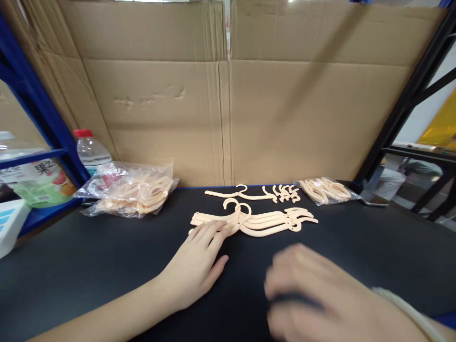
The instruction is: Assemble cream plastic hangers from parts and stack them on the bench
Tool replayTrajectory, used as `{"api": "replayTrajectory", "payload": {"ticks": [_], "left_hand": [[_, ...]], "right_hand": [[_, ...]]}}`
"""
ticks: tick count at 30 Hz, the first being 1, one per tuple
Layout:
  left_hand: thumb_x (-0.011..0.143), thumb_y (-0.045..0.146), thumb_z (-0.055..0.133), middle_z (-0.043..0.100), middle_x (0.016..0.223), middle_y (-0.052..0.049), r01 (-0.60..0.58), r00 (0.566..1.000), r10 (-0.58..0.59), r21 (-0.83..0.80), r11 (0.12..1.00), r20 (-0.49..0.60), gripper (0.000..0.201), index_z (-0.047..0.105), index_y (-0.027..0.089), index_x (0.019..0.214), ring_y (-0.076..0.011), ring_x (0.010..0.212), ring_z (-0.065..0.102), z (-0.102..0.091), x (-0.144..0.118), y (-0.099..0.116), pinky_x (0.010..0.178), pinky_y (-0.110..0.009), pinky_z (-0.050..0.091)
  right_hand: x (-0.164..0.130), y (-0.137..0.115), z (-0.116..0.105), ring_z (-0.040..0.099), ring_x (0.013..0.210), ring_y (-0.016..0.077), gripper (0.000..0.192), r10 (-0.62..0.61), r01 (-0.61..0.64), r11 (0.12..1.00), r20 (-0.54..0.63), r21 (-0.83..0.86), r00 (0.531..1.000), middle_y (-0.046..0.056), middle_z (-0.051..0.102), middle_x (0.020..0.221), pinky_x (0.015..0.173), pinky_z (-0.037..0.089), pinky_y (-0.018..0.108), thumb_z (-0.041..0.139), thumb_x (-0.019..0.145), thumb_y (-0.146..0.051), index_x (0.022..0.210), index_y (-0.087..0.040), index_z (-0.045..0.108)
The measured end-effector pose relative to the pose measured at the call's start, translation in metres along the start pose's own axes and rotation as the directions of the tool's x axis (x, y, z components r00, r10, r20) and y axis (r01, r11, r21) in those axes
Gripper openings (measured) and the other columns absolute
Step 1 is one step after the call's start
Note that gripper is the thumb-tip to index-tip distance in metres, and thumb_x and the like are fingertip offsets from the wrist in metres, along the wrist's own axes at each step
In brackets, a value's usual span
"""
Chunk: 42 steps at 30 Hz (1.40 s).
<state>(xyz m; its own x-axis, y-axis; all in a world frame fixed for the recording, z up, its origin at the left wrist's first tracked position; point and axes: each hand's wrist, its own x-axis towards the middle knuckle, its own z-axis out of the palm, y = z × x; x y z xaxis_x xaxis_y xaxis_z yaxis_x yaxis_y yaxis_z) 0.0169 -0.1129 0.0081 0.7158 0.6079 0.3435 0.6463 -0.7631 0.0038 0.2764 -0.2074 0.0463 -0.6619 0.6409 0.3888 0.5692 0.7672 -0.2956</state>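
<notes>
Under the left hand point(197, 263), fingers extended, lie hangers point(263, 233), seemingly being steadied; the curled right hand point(320, 280), grip too blurred to tell, would need reaching forward to touch them.

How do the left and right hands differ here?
The left hand rests on the pale hangers with fingers extended; the right hand is apart from them, fingers curled. The left hand looks sharp; the right hand is blurred. The left hand's wrist is bare; the right's has a pale band or cuff. Both are over the black tabletop.
</notes>
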Motion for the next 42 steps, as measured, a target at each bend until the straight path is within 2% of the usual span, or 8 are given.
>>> {"api": "replayTrajectory", "payload": {"ticks": [2,4,5,10,18,27,35,42], "left_hand": [[0.092,0.032,0.044,0.041,0.145,-0.013,0.037,0.998,-0.039,0.053,0.998,0.045,0.052,0.036,0.016,0.141,-0.0308,0.133,0.036,-0.001,-0.003,0.006,0.106,-0.050,0.036],[0.094,0.043,0.040,0.034,0.149,-0.015,0.058,0.993,-0.067,0.096,0.994,0.092,0.058,0.034,0.012,0.143,-0.0343,0.136,0.032,0.000,-0.005,0.009,0.106,-0.055,0.033],[0.094,0.048,0.037,0.032,0.150,-0.016,0.067,0.990,-0.079,0.109,0.992,0.113,0.062,0.033,0.011,0.143,-0.0353,0.136,0.031,0.000,-0.005,0.010,0.106,-0.056,0.032],[0.091,0.061,0.032,0.026,0.151,-0.018,0.142,0.974,-0.162,0.128,0.982,0.157,0.075,0.029,0.009,0.146,-0.0370,0.139,0.024,0.005,-0.004,0.002,0.109,-0.056,0.025],[0.090,0.066,0.024,0.015,0.154,-0.014,0.235,0.927,-0.249,0.082,0.968,0.280,0.079,0.021,0.014,0.148,-0.0370,0.141,0.015,0.007,0.005,-0.017,0.109,-0.062,0.016],[0.088,0.068,0.027,0.023,0.153,-0.014,0.235,0.936,-0.255,0.108,0.966,0.244,0.079,0.023,0.017,0.148,-0.0363,0.140,0.020,0.013,0.007,-0.021,0.109,-0.061,0.017],[0.090,0.064,0.029,0.022,0.153,-0.012,0.257,0.948,-0.276,0.128,0.958,0.159,0.076,0.023,0.016,0.148,-0.0345,0.141,0.019,0.015,0.017,-0.032,0.111,-0.061,0.012],[0.092,0.061,0.027,0.029,0.151,-0.011,0.230,0.946,-0.247,0.100,0.968,0.212,0.071,0.030,0.014,0.146,-0.0318,0.141,0.022,0.012,0.030,-0.052,0.111,-0.061,0.012]], "right_hand": [[0.019,0.023,-0.002,0.051,0.119,0.0234,0.037,0.034,-0.038,0.987,-0.024,-0.154,0.999,0.009,0.055,0.129,0.100,0.046,0.043,0.049,0.090,-0.025,0.127,-0.024,0.052],[0.031,0.053,0.003,0.038,0.132,0.0308,0.046,0.144,-0.161,0.931,-0.076,-0.329,0.987,0.018,0.045,0.139,0.104,0.040,0.052,0.044,0.094,-0.034,0.135,-0.013,0.045],[0.034,0.067,0.009,0.032,0.135,0.0342,0.053,0.178,-0.180,0.908,-0.040,-0.378,0.983,0.023,0.041,0.141,0.105,0.037,0.055,0.044,0.094,-0.039,0.136,-0.007,0.043],[0.044,0.106,0.035,0.022,0.139,0.0323,0.065,0.231,-0.169,0.901,0.113,-0.399,0.966,0.022,0.031,0.148,0.112,0.027,0.051,0.039,0.094,-0.047,0.142,-0.003,0.035],[0.048,0.115,0.041,0.028,0.138,0.0284,0.055,0.225,-0.163,0.911,0.124,-0.378,0.966,0.020,0.035,0.147,0.113,0.028,0.046,0.029,0.097,-0.036,0.141,-0.004,0.036],[0.052,0.125,0.038,0.030,0.137,0.0293,0.055,0.205,-0.132,0.916,0.158,-0.378,0.966,0.021,0.036,0.146,0.113,0.028,0.046,0.027,0.097,-0.034,0.140,-0.001,0.038],[0.050,0.129,0.042,0.034,0.135,0.0281,0.053,0.168,-0.132,0.941,0.092,-0.310,0.982,0.019,0.042,0.143,0.112,0.030,0.048,0.029,0.097,-0.036,0.138,-0.005,0.042],[0.049,0.129,0.041,0.036,0.134,0.0295,0.053,0.161,-0.124,0.941,0.091,-0.316,0.983,0.021,0.043,0.142,0.110,0.033,0.049,0.030,0.096,-0.036,0.136,-0.003,0.044]]}}
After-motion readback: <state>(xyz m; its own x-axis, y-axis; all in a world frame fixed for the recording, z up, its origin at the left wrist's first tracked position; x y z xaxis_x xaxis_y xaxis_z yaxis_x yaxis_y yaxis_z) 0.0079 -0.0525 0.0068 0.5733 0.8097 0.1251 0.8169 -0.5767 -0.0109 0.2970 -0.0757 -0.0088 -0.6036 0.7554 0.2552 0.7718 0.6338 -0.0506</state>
